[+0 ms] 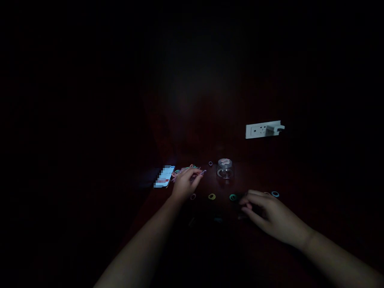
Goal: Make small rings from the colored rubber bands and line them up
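My left hand (186,181) pinches a small purple band, probably a hair tie (203,172), between thumb and fingertips. Just behind it lies a pile of coloured hair ties (177,173), partly hidden by the hand. My right hand (265,210) hovers low over the table with loosely curled fingers, thumb apart, and nothing visible in them; the fingertips are dim and a little blurred. Close to these fingertips are green hair ties (233,197). Yellow hair ties (212,197) and a pinkish one (193,196) lie further left. A light blue one (275,194) sits beyond my right hand.
A clear lidded jar (225,170) stands at the back of the dark reddish table, beside a single purple ring (210,163). A lit phone (164,177) lies at the left. On the wall is a white socket panel (255,131) with a plug in it. Surroundings are very dark.
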### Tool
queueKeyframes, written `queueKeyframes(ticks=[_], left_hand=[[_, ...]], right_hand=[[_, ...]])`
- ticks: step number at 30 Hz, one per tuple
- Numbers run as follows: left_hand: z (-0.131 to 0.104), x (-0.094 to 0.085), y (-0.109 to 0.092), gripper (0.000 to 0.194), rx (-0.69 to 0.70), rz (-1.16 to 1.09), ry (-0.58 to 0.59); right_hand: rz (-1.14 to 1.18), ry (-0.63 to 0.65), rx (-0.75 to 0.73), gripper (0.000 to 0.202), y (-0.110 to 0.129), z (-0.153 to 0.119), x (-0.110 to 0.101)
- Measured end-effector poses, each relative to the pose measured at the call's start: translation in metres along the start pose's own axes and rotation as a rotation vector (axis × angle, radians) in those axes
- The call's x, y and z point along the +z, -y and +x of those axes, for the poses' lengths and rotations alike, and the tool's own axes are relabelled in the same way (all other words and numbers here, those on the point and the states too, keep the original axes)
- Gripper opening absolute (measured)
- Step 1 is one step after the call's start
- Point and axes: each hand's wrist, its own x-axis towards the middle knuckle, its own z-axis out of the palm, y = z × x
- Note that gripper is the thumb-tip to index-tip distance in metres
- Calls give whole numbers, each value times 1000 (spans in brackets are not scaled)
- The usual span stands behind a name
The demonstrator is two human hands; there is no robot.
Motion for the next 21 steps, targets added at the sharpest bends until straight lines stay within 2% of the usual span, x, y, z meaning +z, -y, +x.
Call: queueKeyframes(ticks=[2,5,8,11,16,19,21], left_hand=[[-8,4,-27,8,62,-22,29],[-25,9,-64,6,44,-170,113],[-41,10,-85,10,-31,-316,127],[-47,9,-89,12,-125,-433,83],[-43,8,-85,16,-189,-529,-4],[-43,7,-89,17,-188,-587,-44],[-46,7,-94,15,-154,-592,-31]], right_hand=[[6,-50,6,15,2,0,-1],[41,-115,-2,30,4,0,0],[81,-132,-21,40,5,-1,4],[107,-126,-2,42,5,-1,9],[152,-132,3,40,7,2,18],[197,-163,17,37,13,3,22],[218,-191,33,30,18,4,23]])
